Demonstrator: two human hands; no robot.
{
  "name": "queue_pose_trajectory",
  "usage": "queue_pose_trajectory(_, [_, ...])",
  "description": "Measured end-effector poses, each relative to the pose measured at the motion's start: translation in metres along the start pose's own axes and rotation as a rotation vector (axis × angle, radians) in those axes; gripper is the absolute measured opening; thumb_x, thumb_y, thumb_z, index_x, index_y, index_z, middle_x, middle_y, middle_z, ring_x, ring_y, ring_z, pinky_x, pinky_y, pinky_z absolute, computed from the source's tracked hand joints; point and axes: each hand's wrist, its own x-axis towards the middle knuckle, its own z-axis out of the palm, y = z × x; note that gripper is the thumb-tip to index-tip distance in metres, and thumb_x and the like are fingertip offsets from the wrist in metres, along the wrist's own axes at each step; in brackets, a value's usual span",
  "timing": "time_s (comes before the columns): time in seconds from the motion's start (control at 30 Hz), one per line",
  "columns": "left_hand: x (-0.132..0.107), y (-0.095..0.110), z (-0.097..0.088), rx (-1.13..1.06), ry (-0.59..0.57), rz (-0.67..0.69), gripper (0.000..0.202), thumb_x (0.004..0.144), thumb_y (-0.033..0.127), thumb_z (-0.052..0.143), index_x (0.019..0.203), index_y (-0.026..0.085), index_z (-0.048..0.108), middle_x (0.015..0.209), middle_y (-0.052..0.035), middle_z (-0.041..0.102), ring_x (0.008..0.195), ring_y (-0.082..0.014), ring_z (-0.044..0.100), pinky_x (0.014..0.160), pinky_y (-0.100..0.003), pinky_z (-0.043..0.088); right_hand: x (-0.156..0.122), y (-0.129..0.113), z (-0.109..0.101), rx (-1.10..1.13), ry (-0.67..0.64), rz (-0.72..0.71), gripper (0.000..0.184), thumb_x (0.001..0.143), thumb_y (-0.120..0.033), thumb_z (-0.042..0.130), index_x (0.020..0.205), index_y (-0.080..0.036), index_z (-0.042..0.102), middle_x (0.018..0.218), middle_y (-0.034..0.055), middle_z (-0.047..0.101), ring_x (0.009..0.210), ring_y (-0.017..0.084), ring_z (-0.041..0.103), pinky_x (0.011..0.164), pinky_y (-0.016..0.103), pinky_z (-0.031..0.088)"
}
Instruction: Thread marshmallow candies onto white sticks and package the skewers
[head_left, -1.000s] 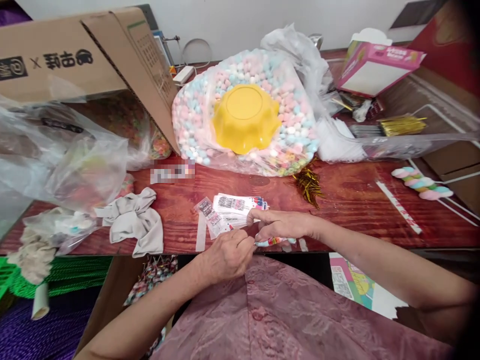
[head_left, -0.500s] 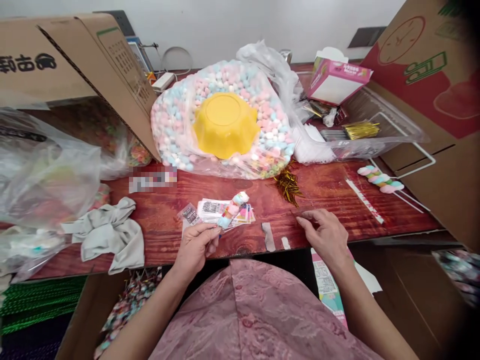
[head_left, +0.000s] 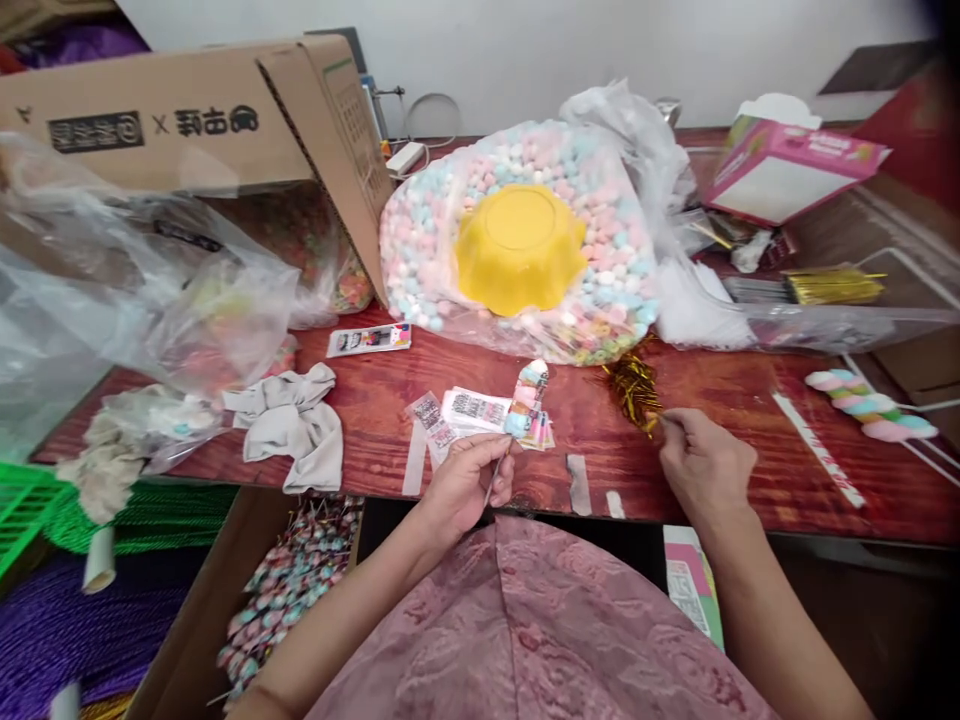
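My left hand [head_left: 465,485] is closed on the stick of a wrapped marshmallow skewer [head_left: 525,395], which stands upright over a small pile of printed stickers [head_left: 476,410] on the red wooden table [head_left: 720,385]. At the pile of gold twist ties [head_left: 634,385], my right hand [head_left: 701,460] pinches the near end of one tie with thumb and forefinger. Behind both hands lies a big clear bag of pink, blue and white marshmallows [head_left: 600,250] with an upturned yellow bowl [head_left: 519,245] on it.
A cardboard box [head_left: 187,120] and plastic bags [head_left: 150,300] fill the left. A grey cloth [head_left: 296,425] lies near the front edge. At the right are a finished skewer [head_left: 870,405], a pink box [head_left: 787,165] and more gold ties [head_left: 832,285]. A carton of wrapped skewers [head_left: 292,585] sits below.
The hands have parted: my left hand has raised the skewer upright, and my right hand has gone from the table edge to the gold ties and pinched one.
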Motion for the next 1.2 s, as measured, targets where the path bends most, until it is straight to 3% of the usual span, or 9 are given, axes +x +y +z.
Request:
queue_pose_trajectory(0.1, [0.002,-0.003,0.005,-0.001,-0.063,-0.018,0.025,0.068,0.031,0.081,0.076,0.011,0.068,0.052,0.0034,0.053,0.041,-0.0049,0.040,0.036,-0.018,0.030,0.004,0.002,-0.003,0.210,-0.029,0.015,0.019,0.086,-0.034,0.057,0.082,-0.020,0.069,0.082,0.0060,0.074,0.074,0.020,0.068,0.070,0.030,0.050])
queue_pose_trajectory(0.27, [0.008,-0.008,0.024,0.021,-0.090,-0.049,0.029,0.064,0.032,0.085,0.076,0.010,0.070,0.065,-0.0012,0.062,0.053,-0.0084,0.054,0.047,-0.020,0.042,-0.002,-0.015,-0.023,0.557,0.007,0.120,0.016,0.080,-0.035,0.071,0.083,-0.020,0.067,0.076,0.0015,0.071,0.065,0.015,0.066,0.061,0.026,0.053])
queue_pose_trajectory(0.37, [0.014,-0.011,0.039,0.069,-0.113,-0.039,0.033,0.060,0.035,0.087,0.075,0.010,0.072,0.075,-0.0060,0.068,0.066,-0.0129,0.062,0.056,-0.023,0.048,-0.010,-0.038,-0.036,0.608,0.019,-0.041,0.009,0.080,-0.028,0.074,0.082,-0.022,0.067,0.075,-0.0002,0.071,0.065,0.014,0.066,0.060,0.024,0.052])
queue_pose_trajectory(0.5, [0.020,-0.015,0.052,0.108,-0.222,-0.034,0.032,0.061,0.037,0.086,0.072,0.011,0.073,0.068,-0.0044,0.068,0.054,-0.0110,0.058,0.054,-0.025,0.045,-0.016,-0.069,-0.043,0.690,-0.025,-0.282,0.010,0.081,-0.020,0.073,0.087,-0.024,0.067,0.076,-0.0025,0.071,0.062,0.011,0.065,0.058,0.021,0.051])
queue_pose_trajectory(0.63, [0.020,-0.017,0.049,0.124,-0.221,0.055,0.027,0.063,0.034,0.084,0.069,0.010,0.074,0.060,-0.0018,0.062,0.050,-0.0079,0.051,0.050,-0.022,0.036,-0.016,-0.087,-0.038,0.821,-0.059,-0.347,0.015,0.081,-0.013,0.070,0.090,-0.023,0.064,0.077,-0.0017,0.068,0.068,0.012,0.064,0.062,0.022,0.051])
queue_pose_trajectory(0.77, [0.018,-0.017,0.040,0.133,-0.144,0.130,0.024,0.063,0.033,0.082,0.066,0.010,0.072,0.058,-0.0008,0.059,0.049,-0.0068,0.046,0.049,-0.023,0.032,-0.018,-0.097,-0.030,0.982,-0.184,-0.169,0.011,0.079,-0.018,0.073,0.082,-0.021,0.063,0.076,-0.0001,0.065,0.068,0.013,0.060,0.062,0.025,0.048])
queue_pose_trajectory(0.97, [0.015,-0.014,0.033,0.145,-0.062,0.204,0.023,0.064,0.033,0.079,0.065,0.011,0.071,0.059,-0.0027,0.062,0.051,-0.0084,0.050,0.051,-0.023,0.034,-0.033,-0.104,-0.015,1.288,-0.653,0.372,0.020,0.078,-0.038,0.073,0.080,-0.018,0.067,0.063,0.0004,0.063,0.049,0.010,0.048,0.044,0.022,0.036])
queue_pose_trajectory(1.07, [0.015,-0.015,0.028,0.152,-0.041,0.206,0.025,0.064,0.034,0.079,0.065,0.011,0.070,0.060,-0.0030,0.063,0.052,-0.0087,0.050,0.051,-0.023,0.035,-0.036,-0.104,-0.013,1.251,-0.676,0.382,0.026,0.078,-0.040,0.072,0.070,-0.017,0.064,0.055,-0.0023,0.055,0.044,0.007,0.039,0.041,0.020,0.030])
queue_pose_trajectory(1.2, [0.016,-0.017,0.017,0.234,0.030,0.169,0.029,0.067,0.041,0.076,0.069,0.013,0.067,0.057,0.0012,0.056,0.044,-0.0056,0.041,0.044,-0.022,0.026,-0.036,-0.104,-0.026,1.094,-0.614,0.223,0.025,0.086,-0.036,0.063,0.070,-0.017,0.060,0.055,-0.0031,0.050,0.046,0.008,0.040,0.043,0.021,0.033])
